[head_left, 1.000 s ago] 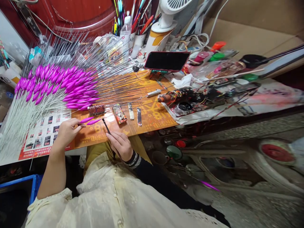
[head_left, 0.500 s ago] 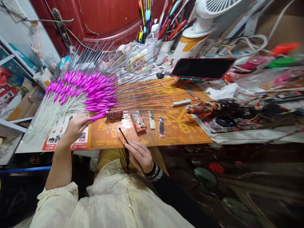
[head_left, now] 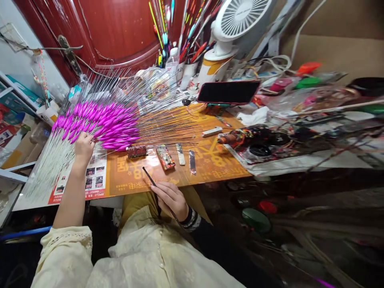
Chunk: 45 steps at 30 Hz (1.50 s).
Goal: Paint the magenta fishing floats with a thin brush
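Note:
On the left of the table lies a thick pile of magenta floats [head_left: 120, 126] with long thin stems. My left hand [head_left: 85, 147] is at the pile's near edge, fingers pinched at the base of a magenta float among the white stems. Which stem it grips is partly hidden. My right hand [head_left: 172, 200], near the table's front edge, is closed round a thin dark brush [head_left: 149, 176], whose tip points up and left. Beyond that hand lie a dark speckled block [head_left: 136, 151], a paint-stained block [head_left: 165, 157] and two small flat strips [head_left: 180, 154].
A phone [head_left: 228, 92] stands tilted behind the work area, with a white fan [head_left: 240, 18] above it. Cups of coloured rods [head_left: 189, 72] stand at the back. A dark paint-stained tool [head_left: 246, 136] and plastic bags crowd the right side; a shelf is at the left.
My left hand has moved up and left from the front of the pile into its stems. My right hand still holds the brush. The view has shifted to the right.

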Motion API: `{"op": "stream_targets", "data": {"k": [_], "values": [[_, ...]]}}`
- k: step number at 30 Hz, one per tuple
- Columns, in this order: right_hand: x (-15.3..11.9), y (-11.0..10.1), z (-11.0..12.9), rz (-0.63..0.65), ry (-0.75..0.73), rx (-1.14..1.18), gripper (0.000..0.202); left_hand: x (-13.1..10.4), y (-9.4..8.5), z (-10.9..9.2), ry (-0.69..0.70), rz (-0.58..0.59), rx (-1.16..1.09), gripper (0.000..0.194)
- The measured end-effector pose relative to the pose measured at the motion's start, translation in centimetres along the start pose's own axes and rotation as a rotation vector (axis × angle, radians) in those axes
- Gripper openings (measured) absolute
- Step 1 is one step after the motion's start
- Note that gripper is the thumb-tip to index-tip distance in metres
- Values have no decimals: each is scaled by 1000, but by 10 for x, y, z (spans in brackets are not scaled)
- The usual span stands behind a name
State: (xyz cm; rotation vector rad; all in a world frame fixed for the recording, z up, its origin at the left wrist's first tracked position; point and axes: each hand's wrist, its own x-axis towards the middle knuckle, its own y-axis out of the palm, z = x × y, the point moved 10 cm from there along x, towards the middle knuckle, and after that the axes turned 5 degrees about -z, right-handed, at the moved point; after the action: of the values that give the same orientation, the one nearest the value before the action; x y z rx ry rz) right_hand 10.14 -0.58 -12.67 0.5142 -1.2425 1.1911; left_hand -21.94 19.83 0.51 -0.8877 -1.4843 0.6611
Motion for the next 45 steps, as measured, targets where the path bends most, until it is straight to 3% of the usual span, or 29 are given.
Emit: {"op": "stream_targets", "data": {"k": [3, 5, 12, 14, 18, 22, 26, 29, 31, 33, 39, 42, 45], "values": [[2, -2, -2, -13, 10, 31, 57, 3, -7, -11, 44, -41, -66, 15], [4, -4, -3, -22, 19, 54, 52, 1, -19, -34, 112, -66, -155, 17], [15, -21, 1, -70, 13, 121, 48, -43, -80, -171, 393, -71, -359, 19], [18, -30, 4, -83, 1, 114, 47, -59, -90, -195, 420, -62, -332, 22], [20, -50, 8, -86, -24, 89, 45, -79, -94, -208, 418, -52, -296, 25], [17, -70, 4, -88, -23, 41, 43, -83, -106, -211, 430, -116, -353, 20], [14, -80, 3, -91, -38, -1, 47, -85, -133, -248, 486, -168, -378, 16], [12, -86, 2, -107, -30, -8, 46, -88, -139, -275, 505, -138, -333, 19], [10, -90, 2, -106, -31, -19, 46, -87, -129, -272, 469, -101, -301, 21], [7, -96, 1, -106, -40, -47, 46, -83, -111, -251, 410, -70, -278, 22], [4, -119, -17, -110, -39, -205, 42, -80, -39, -147, 273, 149, -306, 18], [10, -124, -32, -129, -19, -249, 45, -87, -25, -107, 199, 201, -284, 18], [19, -122, -50, -154, 18, -276, 45, -94, -20, -85, 147, 227, -240, 21]]}}
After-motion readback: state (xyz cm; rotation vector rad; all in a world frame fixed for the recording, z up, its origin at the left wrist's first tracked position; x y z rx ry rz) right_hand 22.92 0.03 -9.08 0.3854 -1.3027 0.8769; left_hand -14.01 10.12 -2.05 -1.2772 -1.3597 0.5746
